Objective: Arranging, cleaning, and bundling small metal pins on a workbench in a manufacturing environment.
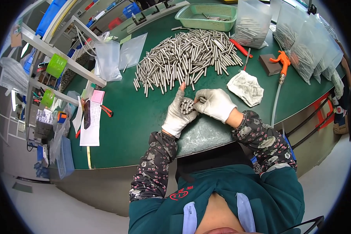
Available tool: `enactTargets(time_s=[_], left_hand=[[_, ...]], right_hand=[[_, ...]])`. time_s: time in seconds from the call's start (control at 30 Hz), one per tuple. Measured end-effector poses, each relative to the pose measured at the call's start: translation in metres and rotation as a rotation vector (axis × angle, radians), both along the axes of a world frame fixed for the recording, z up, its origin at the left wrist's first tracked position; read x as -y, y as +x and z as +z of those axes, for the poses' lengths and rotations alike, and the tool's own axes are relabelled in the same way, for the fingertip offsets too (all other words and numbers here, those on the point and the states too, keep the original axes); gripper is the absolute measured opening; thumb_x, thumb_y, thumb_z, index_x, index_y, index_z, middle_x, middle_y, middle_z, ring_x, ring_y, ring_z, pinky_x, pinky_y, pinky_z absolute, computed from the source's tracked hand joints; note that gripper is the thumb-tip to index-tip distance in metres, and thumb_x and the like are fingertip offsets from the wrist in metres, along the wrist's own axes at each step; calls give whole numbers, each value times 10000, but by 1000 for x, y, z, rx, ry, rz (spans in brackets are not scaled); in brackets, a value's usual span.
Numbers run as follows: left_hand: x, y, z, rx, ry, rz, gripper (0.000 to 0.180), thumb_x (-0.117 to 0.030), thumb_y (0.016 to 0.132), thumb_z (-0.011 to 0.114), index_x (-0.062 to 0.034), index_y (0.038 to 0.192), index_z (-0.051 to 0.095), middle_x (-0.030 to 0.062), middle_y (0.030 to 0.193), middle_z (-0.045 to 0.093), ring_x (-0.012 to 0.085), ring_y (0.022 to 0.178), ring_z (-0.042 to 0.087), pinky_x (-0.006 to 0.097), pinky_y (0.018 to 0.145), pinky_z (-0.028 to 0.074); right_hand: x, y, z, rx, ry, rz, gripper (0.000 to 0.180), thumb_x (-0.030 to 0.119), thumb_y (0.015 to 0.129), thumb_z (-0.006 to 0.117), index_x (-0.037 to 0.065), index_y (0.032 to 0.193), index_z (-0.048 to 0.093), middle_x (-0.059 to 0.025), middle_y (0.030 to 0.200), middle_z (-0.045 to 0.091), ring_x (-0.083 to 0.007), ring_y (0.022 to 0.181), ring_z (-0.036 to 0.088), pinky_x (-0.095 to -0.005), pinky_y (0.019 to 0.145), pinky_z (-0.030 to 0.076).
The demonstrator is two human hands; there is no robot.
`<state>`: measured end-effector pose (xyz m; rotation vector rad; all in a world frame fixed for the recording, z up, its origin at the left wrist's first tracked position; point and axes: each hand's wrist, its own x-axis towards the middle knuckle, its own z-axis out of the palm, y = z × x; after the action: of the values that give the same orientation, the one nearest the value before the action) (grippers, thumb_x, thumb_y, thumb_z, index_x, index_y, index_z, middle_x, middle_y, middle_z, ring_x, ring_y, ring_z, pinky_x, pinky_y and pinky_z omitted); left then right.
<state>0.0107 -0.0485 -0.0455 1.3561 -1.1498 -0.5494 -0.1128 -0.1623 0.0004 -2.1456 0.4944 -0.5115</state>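
we see the left hand (177, 114) with its grip closed around a bundle of metal rods (186, 106); the right hand (216, 103) pinches the bundle's side, above the green table (132, 124).

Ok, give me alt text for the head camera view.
Two white-gloved hands meet over a green table: the left hand grips a bundle of short metal rods, the right hand touching it. Behind lie a large pile of rods, a crumpled rag and a green basket.
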Motion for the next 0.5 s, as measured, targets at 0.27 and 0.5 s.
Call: enactTargets(time_s=[0.27,0.5], left_hand=[[1,6,-12,99,-21,22,908,25,648,683,-151,1405,215,-31,783,528,52,673,506,188,644,444],[-4,-1,6,-3,87,30,913,97,618,667,-137,1394,247,-9,841,544,66,736,520,192,697,448]], right_hand=[[-8,0,9,-22,-330,-36,163,251,710,610,110,788,634,-117,649,606,-299,615,603,-381,563,480],[14,-13,30,344,457,16,105,144,788,596,47,813,562,-2,617,520,-62,462,459,-206,406,361]])
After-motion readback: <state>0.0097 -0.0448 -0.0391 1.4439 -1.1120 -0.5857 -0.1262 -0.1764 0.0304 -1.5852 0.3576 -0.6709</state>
